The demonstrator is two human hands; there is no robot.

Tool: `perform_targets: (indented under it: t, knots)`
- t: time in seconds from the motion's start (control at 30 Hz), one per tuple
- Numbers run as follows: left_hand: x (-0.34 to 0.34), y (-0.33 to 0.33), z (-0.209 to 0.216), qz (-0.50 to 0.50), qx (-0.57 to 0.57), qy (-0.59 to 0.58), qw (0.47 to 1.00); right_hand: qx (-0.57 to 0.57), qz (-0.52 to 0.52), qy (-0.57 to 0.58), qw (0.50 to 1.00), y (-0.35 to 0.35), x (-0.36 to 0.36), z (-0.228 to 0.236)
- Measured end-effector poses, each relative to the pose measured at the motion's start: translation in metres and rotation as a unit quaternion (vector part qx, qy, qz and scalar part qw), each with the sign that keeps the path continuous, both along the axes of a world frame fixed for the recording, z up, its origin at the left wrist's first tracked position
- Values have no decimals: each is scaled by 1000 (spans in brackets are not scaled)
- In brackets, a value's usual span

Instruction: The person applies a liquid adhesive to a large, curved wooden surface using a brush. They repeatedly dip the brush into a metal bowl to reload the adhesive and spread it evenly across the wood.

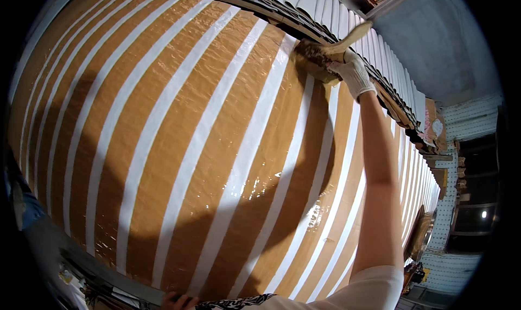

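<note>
At the far edge of a broad striped surface, my right hand [353,74], in a white glove, is closed round a wide flat brush [316,57]. The brush has a pale wooden handle pointing up and right, and its dark bristles meet the surface. Brown sheets [217,125] lie side by side with white strips [247,139] between them. Wet gloss shows on the left and middle; farther right looks duller. Bare fingertips of my left hand [178,301] rest apart on the near edge, the rest hidden by my shirt.
Pale rolled or curved sheets [325,11] line the far edge, above a dark layered rim [399,106]. A grey wall or panel [434,44] stands behind them. Dark shelving or a window [477,201] is at right. Clutter [81,283] lies below the lower left edge.
</note>
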State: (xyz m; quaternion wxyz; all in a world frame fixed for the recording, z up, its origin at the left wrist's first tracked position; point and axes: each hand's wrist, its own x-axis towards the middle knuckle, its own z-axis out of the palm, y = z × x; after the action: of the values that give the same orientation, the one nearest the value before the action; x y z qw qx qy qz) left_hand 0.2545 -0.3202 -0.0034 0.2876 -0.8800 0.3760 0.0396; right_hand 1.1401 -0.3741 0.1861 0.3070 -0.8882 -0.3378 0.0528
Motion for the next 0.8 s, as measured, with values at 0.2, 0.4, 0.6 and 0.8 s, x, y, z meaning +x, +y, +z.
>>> perform_targets:
  t: [0.2, 0.4, 0.6, 0.8]
  knots:
    - [-5, 12, -3, -214, 130, -60, 966, 114, -34, 14, 993, 6, -8, 31]
    - [55, 3, 68, 240, -280, -70, 927, -2, 43, -8, 999, -41, -37, 23]
    - [89, 5, 92, 275, -378, -113, 877, 35, -104, -120, 987, -48, 4, 11]
    - [101, 4, 93, 256, -389, -165, 869, 37, 28, -208, 977, 26, -118, 5]
